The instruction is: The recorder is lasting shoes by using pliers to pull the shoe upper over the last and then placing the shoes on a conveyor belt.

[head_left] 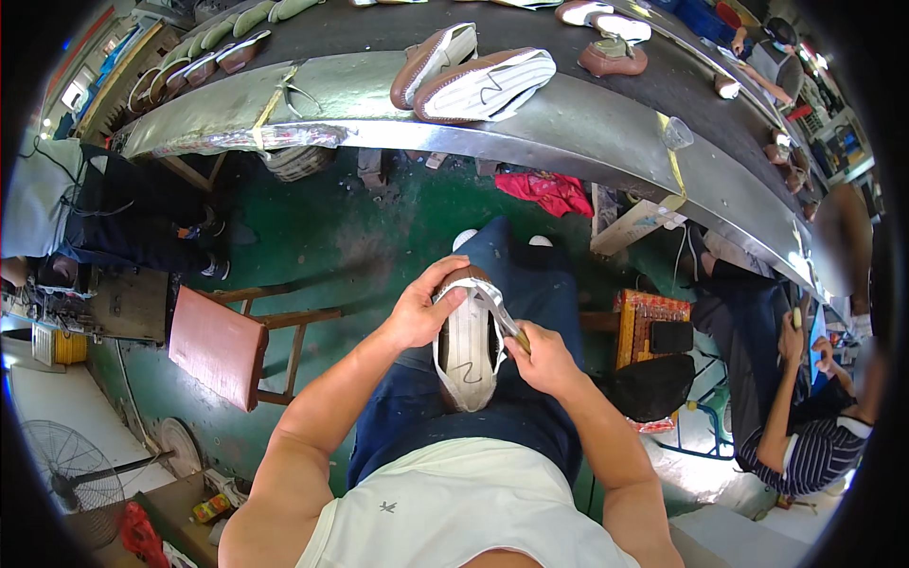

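Note:
A brown shoe upper (469,350) lies bottom up across my lap, its pale striped underside marked with a dark scribble. My left hand (425,305) is closed around its far end, fingers over the rim and thumb on the underside. My right hand (546,358) is closed on a silver hand tool (495,308) with a brownish-yellow handle. The tool's curved metal head reaches over the shoe's right edge near the far end. Whether its tip grips the edge is too small to tell.
Ahead runs a long metal-edged conveyor (530,147), bearing two similar brown shoes (485,87) and several others. A stool (220,347) stands left, a fan (73,478) lower left. A seated person in a striped shirt (812,445) works at right; another person (38,194) stands left.

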### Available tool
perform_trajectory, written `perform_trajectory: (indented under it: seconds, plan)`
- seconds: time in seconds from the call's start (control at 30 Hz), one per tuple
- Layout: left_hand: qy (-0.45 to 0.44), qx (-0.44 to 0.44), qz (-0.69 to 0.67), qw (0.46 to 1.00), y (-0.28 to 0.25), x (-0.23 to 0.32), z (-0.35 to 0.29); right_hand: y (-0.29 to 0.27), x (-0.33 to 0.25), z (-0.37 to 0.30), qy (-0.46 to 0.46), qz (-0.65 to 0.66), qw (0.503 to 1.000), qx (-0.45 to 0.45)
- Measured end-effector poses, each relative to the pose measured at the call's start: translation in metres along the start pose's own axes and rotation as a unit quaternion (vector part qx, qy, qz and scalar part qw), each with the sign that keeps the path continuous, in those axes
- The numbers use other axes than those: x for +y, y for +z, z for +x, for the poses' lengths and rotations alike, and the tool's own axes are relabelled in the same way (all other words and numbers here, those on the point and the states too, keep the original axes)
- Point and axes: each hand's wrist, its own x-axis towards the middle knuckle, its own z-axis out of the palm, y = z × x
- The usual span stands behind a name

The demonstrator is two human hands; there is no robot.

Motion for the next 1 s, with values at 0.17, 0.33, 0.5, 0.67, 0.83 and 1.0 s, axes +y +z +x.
perform_trajectory:
  seconds: [0.17,0.33,0.5,0.67,0.83,1.0]
  plan:
    - [-0.018,0.012,-0.017,1.000,0.000,0.016,-0.012,-0.005,-0.027,-0.010,-0.027,-0.080,0.996,0.009]
    - [-0.159,0.091,-0.182,0.966,0.023,0.047,-0.007,-0.026,-0.071,-0.022,0.122,-0.192,0.969,-0.096]
    - [-0.102,0.079,-0.153,0.980,0.017,0.055,-0.008,-0.054,-0.048,-0.043,-0.066,0.015,0.992,-0.106]
    - [0.093,-0.030,0.053,0.994,0.010,0.124,-0.015,-0.060,-0.066,-0.068,0.068,0.171,0.981,0.063]
    - [0.258,-0.166,0.199,0.931,0.029,0.137,-0.043,-0.040,-0.080,-0.039,-0.064,0.248,0.953,0.162]
    - [0.338,-0.063,0.299,0.890,0.046,0.124,-0.072,-0.022,-0.076,-0.037,-0.240,0.190,0.926,0.220]
